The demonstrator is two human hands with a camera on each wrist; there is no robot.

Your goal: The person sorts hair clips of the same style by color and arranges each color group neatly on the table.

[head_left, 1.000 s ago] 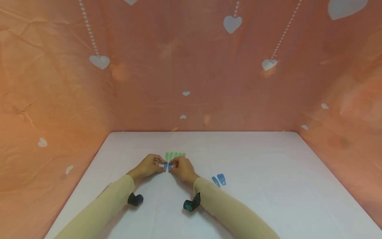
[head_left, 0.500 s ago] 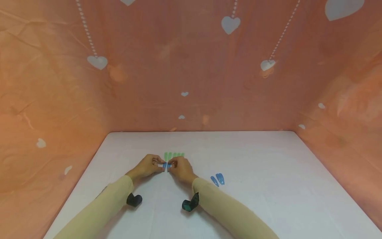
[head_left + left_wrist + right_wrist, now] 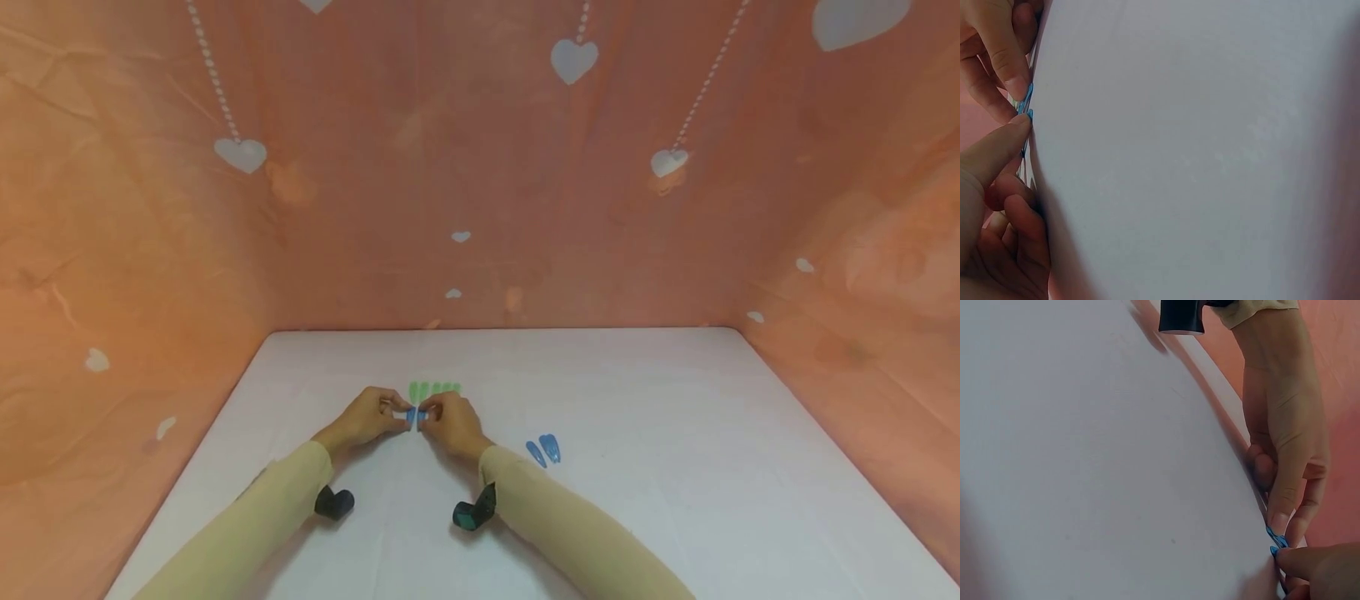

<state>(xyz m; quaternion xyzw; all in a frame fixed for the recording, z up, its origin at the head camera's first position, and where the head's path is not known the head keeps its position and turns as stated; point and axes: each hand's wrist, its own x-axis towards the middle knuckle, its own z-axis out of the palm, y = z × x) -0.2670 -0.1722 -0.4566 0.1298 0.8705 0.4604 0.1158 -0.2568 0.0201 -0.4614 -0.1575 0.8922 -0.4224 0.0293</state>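
Note:
Both hands meet left of the table's middle, fingertips close together. My left hand (image 3: 367, 415) pinches a blue snap hair clip (image 3: 410, 418) between thumb and fingers. Just beside it, my right hand (image 3: 454, 425) pinches a second blue clip (image 3: 422, 415), with a narrow gap between the two. Fingers cover much of both clips. In the left wrist view the blue tips (image 3: 1030, 114) show at the thumbs, close over the white surface. Directly beyond the hands lies a row of several green clips (image 3: 424, 390), side by side and partly behind the right hand.
Two slim blue shapes, a narrow clip (image 3: 536, 453) and a wider one (image 3: 550, 448), lie right of the right forearm on the white table (image 3: 675, 467). Orange cloth walls (image 3: 510, 192) with white hearts close off the back and sides.
The head view has shifted slightly, so the scene slides a little left. Both hands keep their pinch and stay at the same spot below the green row.

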